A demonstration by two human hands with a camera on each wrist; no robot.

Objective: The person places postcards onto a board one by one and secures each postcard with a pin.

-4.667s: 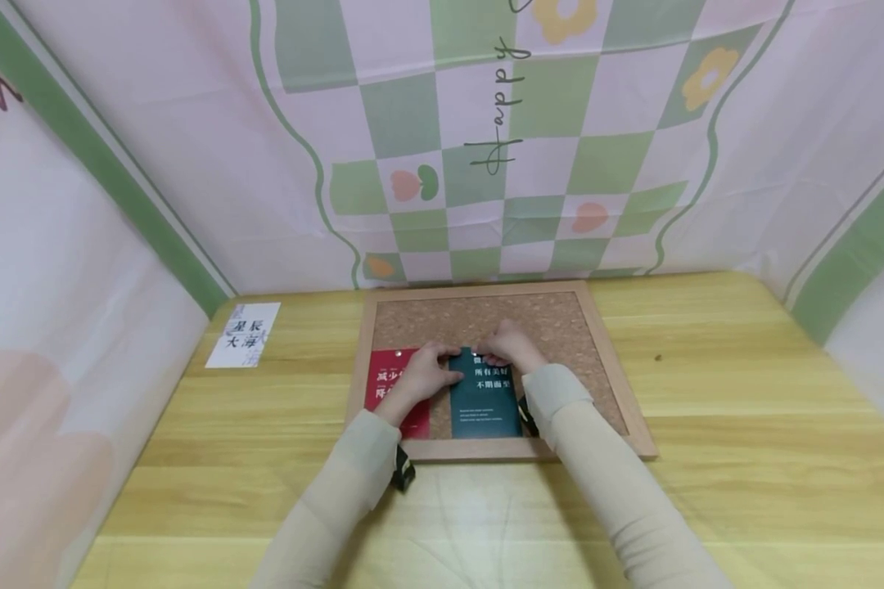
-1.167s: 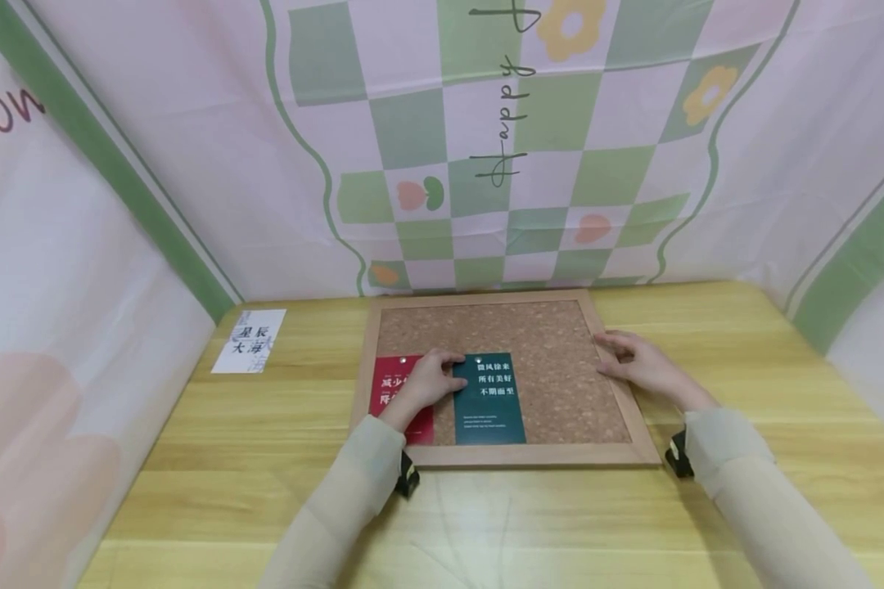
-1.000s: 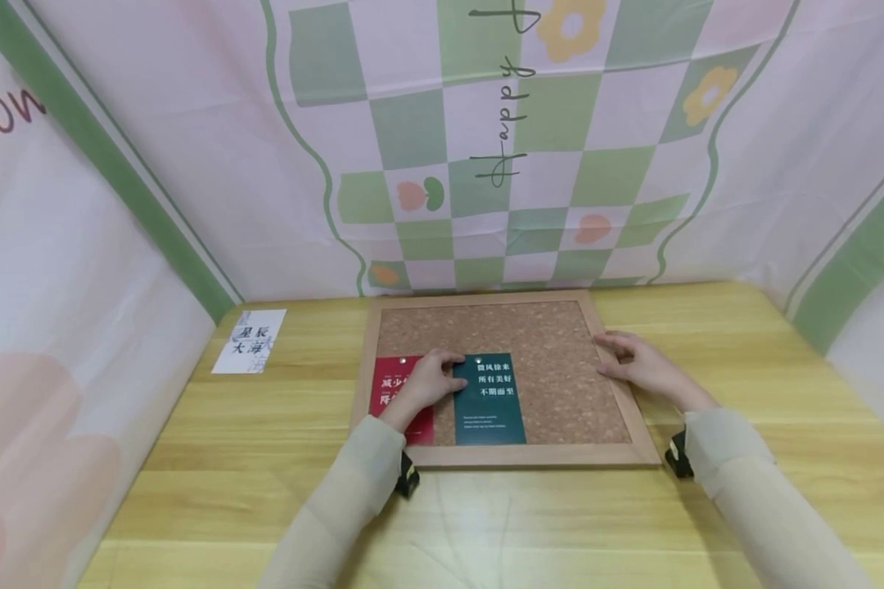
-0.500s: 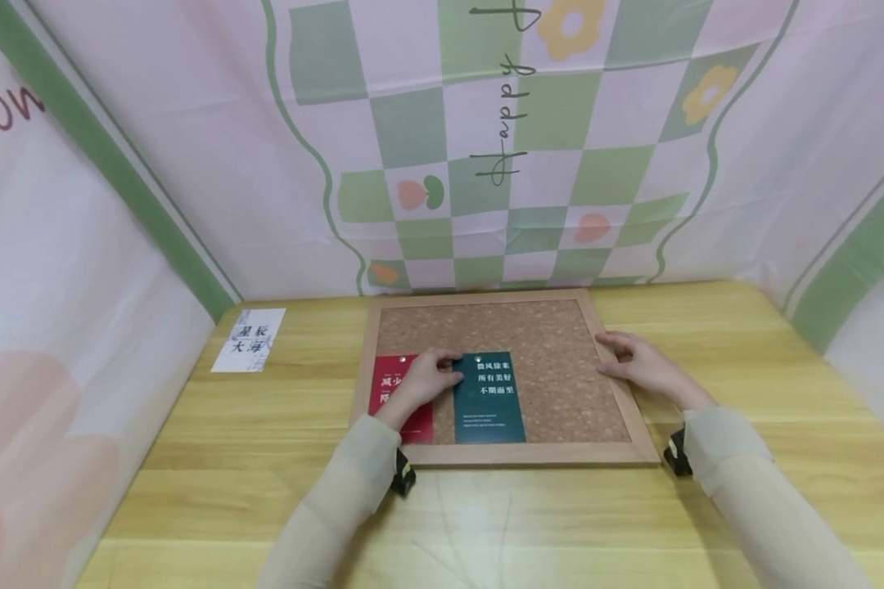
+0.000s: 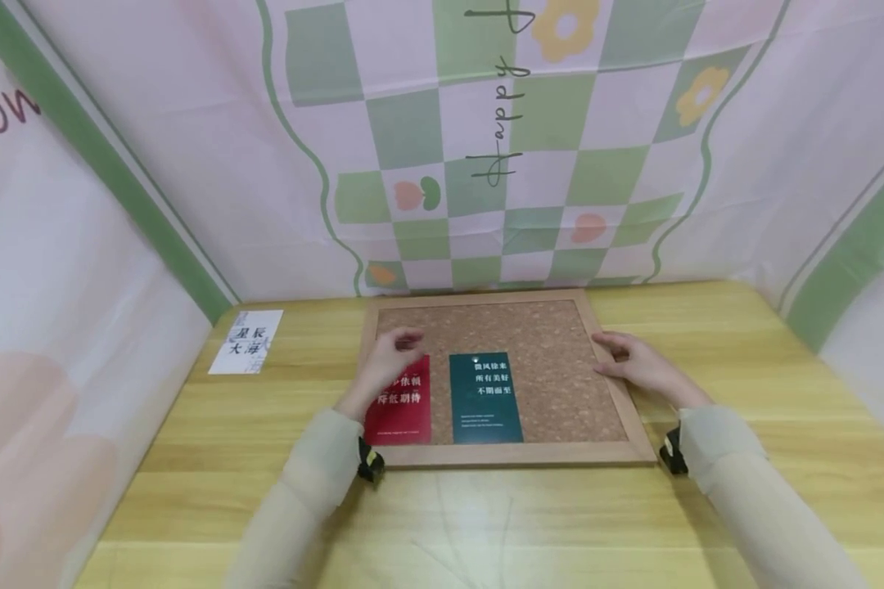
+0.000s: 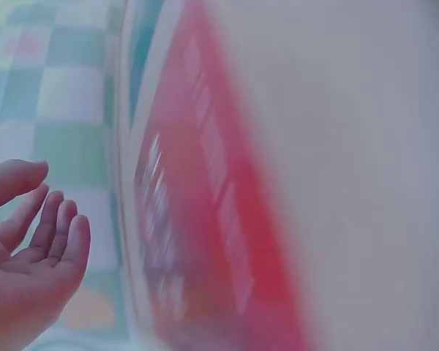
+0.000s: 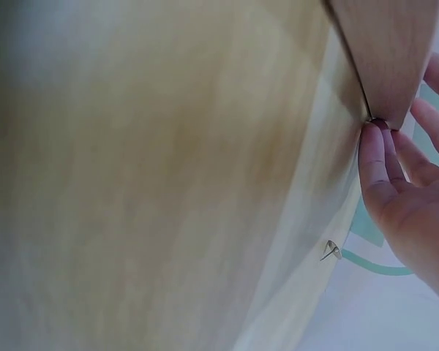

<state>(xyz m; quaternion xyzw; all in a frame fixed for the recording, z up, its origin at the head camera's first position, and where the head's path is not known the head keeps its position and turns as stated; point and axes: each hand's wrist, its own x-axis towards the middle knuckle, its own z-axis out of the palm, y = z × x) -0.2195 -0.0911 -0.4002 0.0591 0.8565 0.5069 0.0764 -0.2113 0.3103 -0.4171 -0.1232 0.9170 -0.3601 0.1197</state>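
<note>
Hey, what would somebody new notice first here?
Likely the bright red rectangular card and, right of it, the dark teal rectangular card, both on the wood-framed brown cork board. Behind the board, the green-and-white checkered cloth comes next. In the right wrist view, a small silvery tack stands out on the yellowish wood-grain tabletop.

Soft, even light fills the space before me, leaving a pale glare on the table (image 5: 479,519) and faint shadows beside the sleeves (image 5: 295,491). In the left wrist view, the red card (image 6: 212,234) smears into haze; the dimmer right wrist view blurs the wood grain.
</note>
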